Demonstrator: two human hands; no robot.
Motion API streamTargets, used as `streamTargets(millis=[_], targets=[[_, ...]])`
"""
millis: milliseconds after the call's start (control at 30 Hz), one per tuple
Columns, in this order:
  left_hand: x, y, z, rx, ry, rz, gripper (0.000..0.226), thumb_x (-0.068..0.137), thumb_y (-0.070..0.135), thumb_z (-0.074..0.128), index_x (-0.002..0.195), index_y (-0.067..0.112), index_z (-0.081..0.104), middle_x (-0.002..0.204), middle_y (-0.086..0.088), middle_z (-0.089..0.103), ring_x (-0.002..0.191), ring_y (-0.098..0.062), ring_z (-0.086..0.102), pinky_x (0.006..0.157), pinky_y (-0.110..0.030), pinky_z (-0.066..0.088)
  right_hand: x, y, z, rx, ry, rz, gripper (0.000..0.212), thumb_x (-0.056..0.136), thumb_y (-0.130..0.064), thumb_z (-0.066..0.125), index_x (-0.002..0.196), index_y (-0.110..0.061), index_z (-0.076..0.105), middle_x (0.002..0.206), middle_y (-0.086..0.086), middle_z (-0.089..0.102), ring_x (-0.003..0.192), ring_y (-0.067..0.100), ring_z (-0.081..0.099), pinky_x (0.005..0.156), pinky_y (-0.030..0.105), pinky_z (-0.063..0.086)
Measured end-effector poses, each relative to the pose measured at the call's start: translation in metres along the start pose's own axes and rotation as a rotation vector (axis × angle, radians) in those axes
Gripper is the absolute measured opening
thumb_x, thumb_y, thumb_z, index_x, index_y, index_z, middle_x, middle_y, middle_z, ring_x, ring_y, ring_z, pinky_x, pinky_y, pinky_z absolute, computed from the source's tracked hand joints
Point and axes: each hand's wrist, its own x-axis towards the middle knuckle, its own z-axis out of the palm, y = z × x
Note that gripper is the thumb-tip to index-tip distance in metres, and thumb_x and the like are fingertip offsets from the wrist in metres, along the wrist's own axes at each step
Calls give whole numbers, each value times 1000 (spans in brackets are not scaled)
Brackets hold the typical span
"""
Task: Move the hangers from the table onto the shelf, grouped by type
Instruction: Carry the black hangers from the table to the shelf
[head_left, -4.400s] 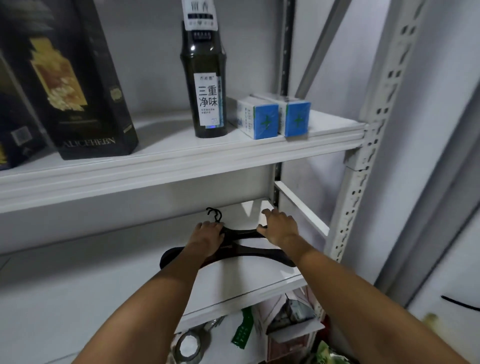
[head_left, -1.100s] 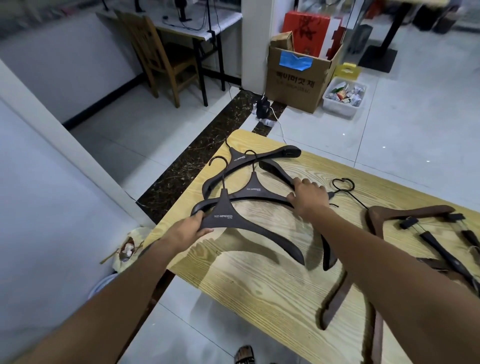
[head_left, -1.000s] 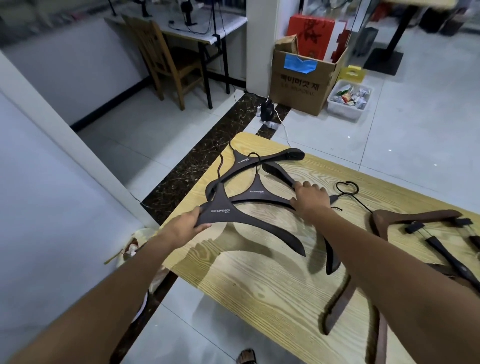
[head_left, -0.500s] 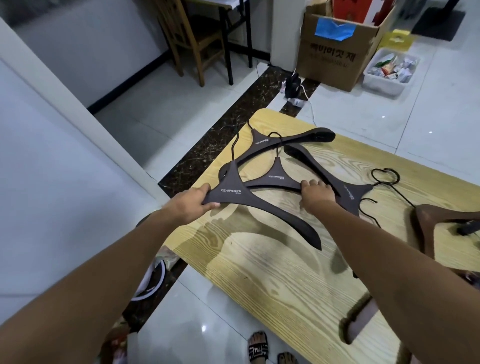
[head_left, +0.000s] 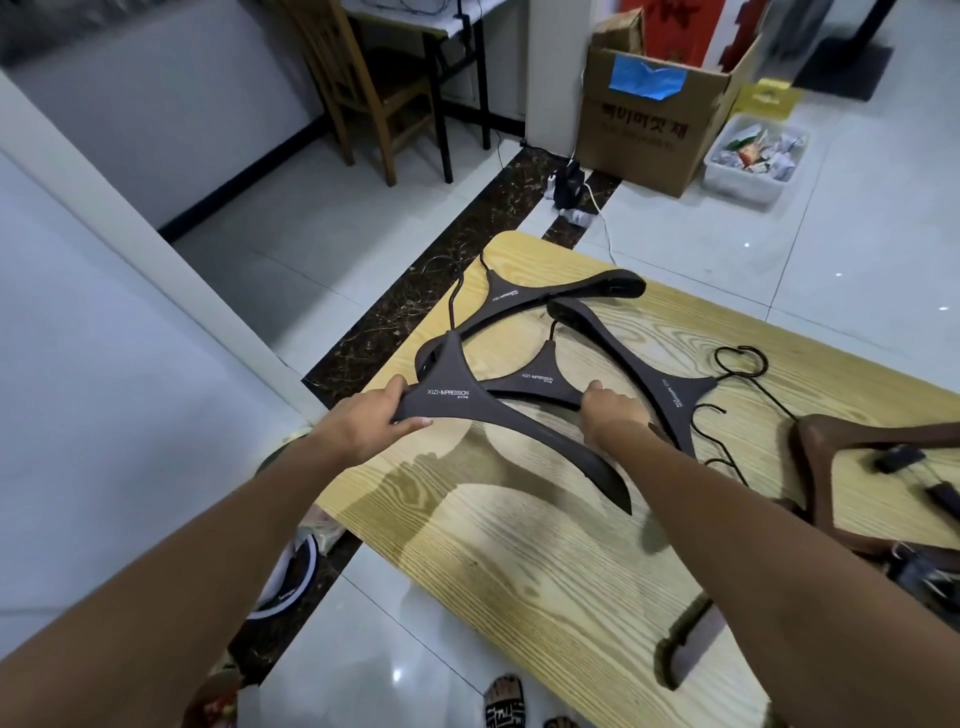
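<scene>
The front hanger (head_left: 498, 423), dark with a wide shoulder and white lettering at its neck, sits over the near-left part of the worktop (head_left: 519, 561). Its thin hook points away towards the floor edge, and its long arm sweeps down to the right above a broad shadow on the wood. The left hand (head_left: 371, 423) is grasping the left end of it, fingers over the top edge and thumb under the lower edge. Just behind lies the middle hanger (head_left: 540, 382), of the same dark kind, its neck partly tucked behind the front one. The right hand (head_left: 613, 413) is curled over the end of its right arm, with the back of the hand facing the camera. The fingers appear to clasp that arm, though the fingertips are mostly hidden. Further back, the far hanger (head_left: 524, 299) lies across the corner of the worktop with its hook reaching past the edge. A fourth hanger (head_left: 670, 389) of the same dark type lies to the right, one arm passing behind the right wrist and its black wire hook curling on the wood. Well to the right lie the brown hangers (head_left: 831, 447), wooden with black clips, partly cut off by the edge of the view. Beyond the worktop, on the tiled floor, stand a cardboard box (head_left: 649, 119) with a blue patch of tape, a white plastic bin (head_left: 753, 161) of scraps beside it, and a wooden chair (head_left: 363, 88) at a desk. A sandalled foot (head_left: 506, 709) shows at the bottom edge.
</scene>
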Motion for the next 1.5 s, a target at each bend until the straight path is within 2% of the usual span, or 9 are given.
streamTargets(millis=[167, 333, 467, 600, 767, 1000, 1167, 1300, 1500], targets=[[-23, 13, -19, 66, 45, -15, 52, 88, 59, 48, 115, 15, 39, 89, -3, 57, 88, -27, 60, 68, -33, 39, -20, 2, -26, -14, 38, -35, 29, 99, -12, 44, 127, -5, 50, 126, 11, 59, 116, 29, 57, 84, 32, 43], [-56, 18, -37, 73, 100, -21, 46, 89, 59, 45, 108, 18, 41, 82, 0, 56, 74, -22, 54, 66, -33, 39, -46, 4, -56, 83, 31, -41, 41, 100, -43, 41, 116, -9, 58, 103, 8, 63, 104, 25, 61, 73, 30, 38], [-87, 23, -47, 27, 154, -47, 48, 90, 59, 44, 116, 19, 41, 83, 1, 56, 75, -19, 56, 67, -30, 42, -65, 1, -72, 96, 24, -77, 36, 103, -34, 38, 134, -22, 52, 90, 2, 59, 78, 20, 54, 68, 30, 39], [-110, 24, -51, 7, 174, -85, 51, 88, 61, 43, 118, 19, 41, 86, 0, 59, 79, -20, 58, 68, -31, 43, -80, -5, -77, 69, 55, -92, 35, 103, -27, 38, 135, -24, 53, 100, 3, 58, 84, 22, 54, 67, 30, 40], [-128, 28, -48, -21, 180, -115, 50, 89, 60, 45, 118, 20, 41, 88, 1, 59, 80, -19, 57, 67, -29, 39, -91, -8, -79, 33, 89, -131, 34, 102, -19, 39, 134, -23, 52, 93, 2, 53, 81, 22, 53, 52, 26, 35], [-142, 37, -47, 7, 187, -131, 50, 89, 60, 44, 118, 19, 40, 87, 0, 59, 77, -20, 55, 66, -29, 39, -105, -15, -99, -67, 174, -226, 37, 104, -24, 34, 136, -25, 52, 118, 5, 60, 105, 24, 61, 69, 30, 39], [-156, 39, -49, 23, 205, -151, 44, 89, 60, 44, 106, 19, 39, 87, -3, 58, 77, -22, 54, 66, -31, 38, -115, -15, -111, 5, 202, -215, 36, 103, -32, 37, 129, -17, 57, 115, 7, 63, 104, 26, 62, 69, 31, 41], [-175, 43, -53, 23, 215, -179, 48, 90, 59, 45, 112, 17, 45, 92, -5, 60, 80, -21, 53, 70, -31, 41, -129, -16, -122, 105, 220, -203, 47, 99, -49, 40, 115, -7, 57, 107, 10, 64, 103, 28, 62, 72, 33, 41], [-209, 48, -53, 75, 245, -230, 51, 90, 60, 44, 115, 15, 50, 87, 1, 54, 79, -19, 52, 70, -29, 41, -156, -26, -143, 111, 278, -256, 36, 94, -41, 55, 113, -11, 57, 92, 5, 56, 98, 27, 61, 73, 30, 40]])
